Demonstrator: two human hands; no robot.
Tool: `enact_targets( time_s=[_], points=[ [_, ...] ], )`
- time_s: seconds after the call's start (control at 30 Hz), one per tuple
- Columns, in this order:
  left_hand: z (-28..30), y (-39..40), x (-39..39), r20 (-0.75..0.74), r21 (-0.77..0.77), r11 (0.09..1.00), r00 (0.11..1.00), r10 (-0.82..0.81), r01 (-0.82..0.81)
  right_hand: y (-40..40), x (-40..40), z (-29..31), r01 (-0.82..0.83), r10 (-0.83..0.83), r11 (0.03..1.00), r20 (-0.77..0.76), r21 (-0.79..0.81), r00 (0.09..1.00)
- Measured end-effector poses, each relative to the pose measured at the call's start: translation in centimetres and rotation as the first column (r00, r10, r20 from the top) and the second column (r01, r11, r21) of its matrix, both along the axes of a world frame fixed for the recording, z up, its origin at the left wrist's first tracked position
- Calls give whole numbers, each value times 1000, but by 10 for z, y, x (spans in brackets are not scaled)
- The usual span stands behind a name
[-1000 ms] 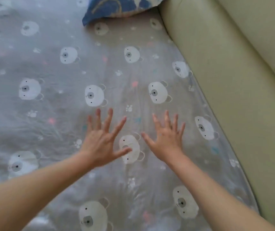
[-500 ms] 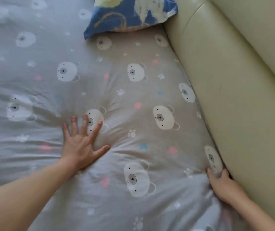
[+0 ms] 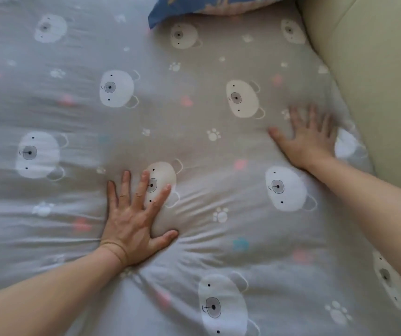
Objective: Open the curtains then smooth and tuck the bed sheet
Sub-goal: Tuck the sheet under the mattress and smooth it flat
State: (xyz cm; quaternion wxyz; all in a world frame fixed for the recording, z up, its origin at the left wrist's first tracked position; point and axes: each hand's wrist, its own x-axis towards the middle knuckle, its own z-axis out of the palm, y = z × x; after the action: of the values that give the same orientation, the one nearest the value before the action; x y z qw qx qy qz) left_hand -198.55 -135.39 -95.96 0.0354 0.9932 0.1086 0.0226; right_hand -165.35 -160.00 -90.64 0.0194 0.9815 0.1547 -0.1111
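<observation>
With your left hand [image 3: 131,229] and right hand [image 3: 309,138] both flat, fingers spread, gripping nothing on the grey bear-print cotton bed sheet [image 3: 194,146] covering the mattress, pushing unevenly could drive creases toward its right edge beside the cream padded bed frame [image 3: 374,76].

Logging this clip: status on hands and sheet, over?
Left hand flat, pressing bed sheet. Right hand flat, blurred, near cream headboard. Creases remain by left hand. Pillow clear.
</observation>
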Motion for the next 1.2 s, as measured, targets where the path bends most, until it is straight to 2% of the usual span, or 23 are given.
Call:
enact_targets(
  time_s=[0.03, 0.1, 0.33, 0.43, 0.53, 0.67, 0.73, 0.8, 0.87, 0.9, 0.93, 1.0, 1.1, 1.2],
  points=[
    [0, 1, 0, -3, -3, 1000, 1000, -6, 6, -29, 5, 1, 64, -64, 998, -17, 6, 998],
    [1, 3, 0, -3, -12, 1000, 1000, -13, 13, -59, 9, 5, 76, -75, 997, -57, 17, 996],
    [6, 5, 3, 4, -76, 997, 1000, -3, 3, -81, -47, 12, 277, -255, 949, -151, 149, 955],
    [7, 3, 7, 49, -83, 996, 999, -17, 21, -109, -84, 8, 324, -317, 939, -74, 117, 946],
    [0, 8, 11, 88, -68, 998, 996, 1, 5, -103, -83, -3, 361, -362, 917, -30, 169, 932],
    [-1, 7, 4, 21, -43, 999, 999, 24, -23, -98, -58, 1, 545, -522, 827, -171, 140, 836],
    [7, 4, -1, -38, -29, 998, 998, 47, -48, -89, -76, 16, 599, -572, 788, -185, 146, 799],
    [14, 0, 0, -103, -17, 993, 988, 115, -117, -79, -129, 21, 487, -461, 859, -176, 157, 870],
    [24, -21, -11, -161, -49, 975, 965, 205, -215, -99, -219, 18, 246, -239, 969, -156, 33, 959],
    [26, -38, -23, -177, -74, 969, 959, 220, -235, -123, -264, 16, 177, -180, 984, -156, -29, 971],
    [29, -61, -40, -187, -105, 971, 963, 194, -216, -154, -299, 19, 214, -222, 975, -155, -67, 963],
    [34, -117, -90, -214, -146, 988, 976, 24, -57, -226, -350, 28, 353, -362, 932, -151, -83, 920],
    [42, -181, -161, -262, -206, 969, 947, -188, 136, -292, -391, 41, 344, -361, 932, -209, -111, 909],
    [54, -224, -210, -302, -274, 922, 886, -352, 273, -311, -421, 59, 394, -406, 914, -263, -102, 875]
  ],
)
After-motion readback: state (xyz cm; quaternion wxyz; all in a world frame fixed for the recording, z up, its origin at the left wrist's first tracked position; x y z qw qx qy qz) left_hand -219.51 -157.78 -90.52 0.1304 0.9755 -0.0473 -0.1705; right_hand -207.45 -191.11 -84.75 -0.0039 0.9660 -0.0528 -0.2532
